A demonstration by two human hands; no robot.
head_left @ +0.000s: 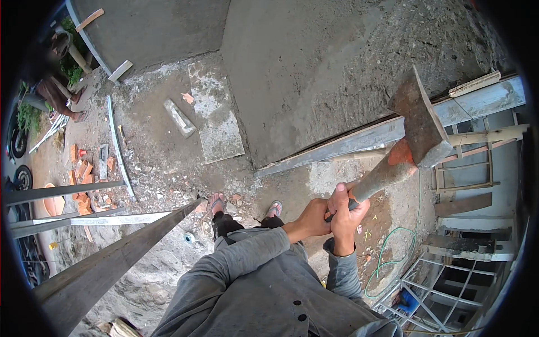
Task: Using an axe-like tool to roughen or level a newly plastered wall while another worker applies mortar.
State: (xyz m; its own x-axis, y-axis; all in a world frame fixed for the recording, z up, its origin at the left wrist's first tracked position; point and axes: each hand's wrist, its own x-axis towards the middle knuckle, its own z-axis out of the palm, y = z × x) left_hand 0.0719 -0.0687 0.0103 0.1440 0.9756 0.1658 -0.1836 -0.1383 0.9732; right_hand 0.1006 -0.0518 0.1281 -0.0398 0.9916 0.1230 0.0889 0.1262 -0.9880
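My left hand (313, 218) and my right hand (347, 220) are closed close together in front of my chest, gripping the handle of an axe (418, 126). The axe points up and to the right. Its head is broad, rusty and grey, with a reddish patch where it meets the thick, worn handle. Part of the handle is hidden by my fingers, and my right thumb lies along it. Beyond the axe head is a wall of grey mortar (292, 73), smooth in places and rough toward the upper right.
A long wooden plank (118, 258) slants close on my left. Broken orange bricks (84, 180) and rubble lie farther left, near another person's legs (56, 98). A mortar-covered float (179, 118) lies ahead. At right are a wooden ladder (465, 188), green hose (387, 247) and metal frame (449, 286).
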